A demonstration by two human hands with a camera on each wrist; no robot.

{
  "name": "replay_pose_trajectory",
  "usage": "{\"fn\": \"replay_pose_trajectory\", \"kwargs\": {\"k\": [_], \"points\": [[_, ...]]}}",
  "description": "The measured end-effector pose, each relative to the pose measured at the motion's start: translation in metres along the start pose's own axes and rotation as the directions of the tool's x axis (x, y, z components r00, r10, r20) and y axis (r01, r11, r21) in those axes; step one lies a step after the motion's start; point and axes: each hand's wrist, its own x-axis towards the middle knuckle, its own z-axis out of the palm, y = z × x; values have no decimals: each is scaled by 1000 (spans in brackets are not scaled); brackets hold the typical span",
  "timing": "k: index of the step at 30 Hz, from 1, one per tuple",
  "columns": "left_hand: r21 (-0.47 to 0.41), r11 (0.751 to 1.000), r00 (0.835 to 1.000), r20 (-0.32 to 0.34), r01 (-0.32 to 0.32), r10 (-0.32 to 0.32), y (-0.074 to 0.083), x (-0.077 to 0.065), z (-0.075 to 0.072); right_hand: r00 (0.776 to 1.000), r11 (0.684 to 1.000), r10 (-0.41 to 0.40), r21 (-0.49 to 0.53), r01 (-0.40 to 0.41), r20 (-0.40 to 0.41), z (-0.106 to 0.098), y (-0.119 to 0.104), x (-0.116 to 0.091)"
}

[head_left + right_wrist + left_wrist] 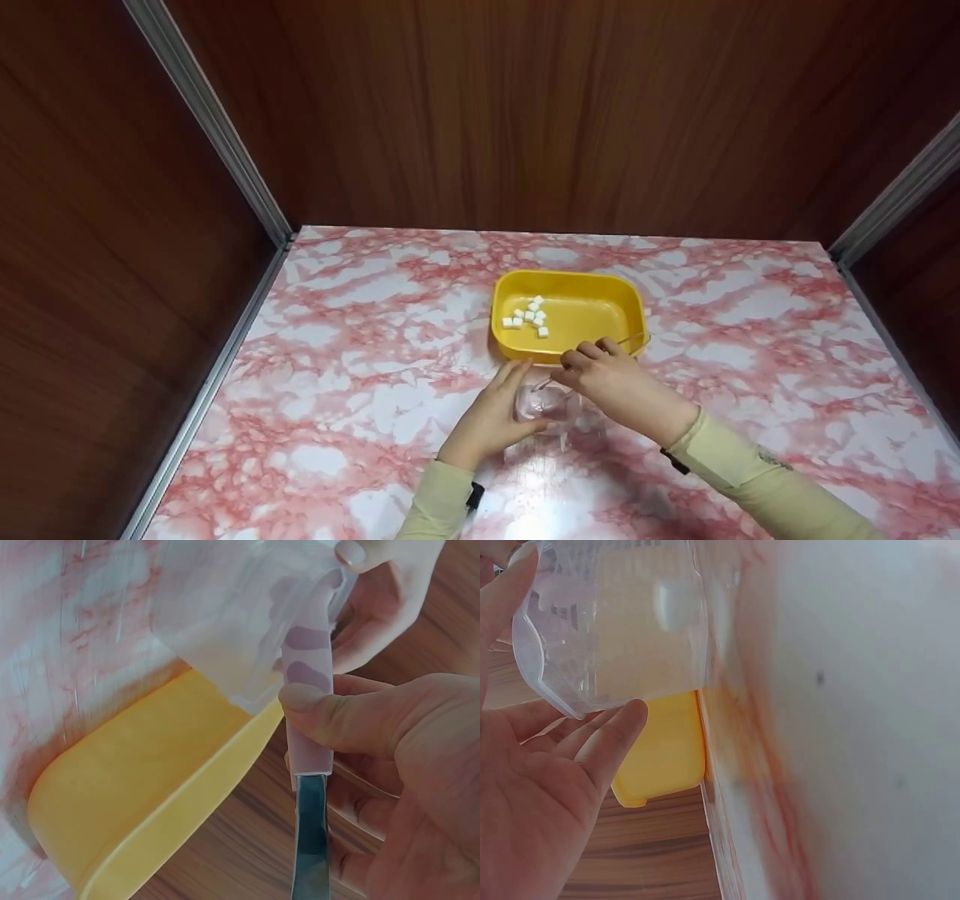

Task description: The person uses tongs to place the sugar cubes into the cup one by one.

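My left hand (491, 420) holds a clear plastic container (615, 637), thumb on one side and fingers on the other. One white cube (676, 605) shows through its wall in the left wrist view. Between thumb and fingers, my right hand (619, 386) pinches small tongs (309, 754) with metal arms and pink, purple-spotted ends. Those ends reach in at the container's mouth; whether they grip anything is hidden. Just beyond both hands stands a yellow rectangular tub (570, 278), with several white cubes (530, 316) lying at its left side.
The red-and-white marbled tabletop (360, 330) spreads around the hands. Brown wood-look panels (487, 112) enclose it at the back and both sides, with metal strips (217, 120) at the corners.
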Motion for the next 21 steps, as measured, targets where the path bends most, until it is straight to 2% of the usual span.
{"fn": "replay_pose_trajectory", "kwargs": {"k": [6,10,16,21], "points": [[-2,1000,1000,-7,-19,19,-1,0,0,1000,1000,7,4,-7,23,-5,2,-1],[-2,1000,1000,-10,-26,26,0,0,1,1000,999,23,34,-23,9,-8,5,-1],[0,1000,1000,-9,-18,18,0,0,1,998,997,50,61,-48,-23,-17,13,-1],[1,1000,1000,-3,-7,7,0,0,1,996,994,82,72,-81,-15,-23,21,1]]}}
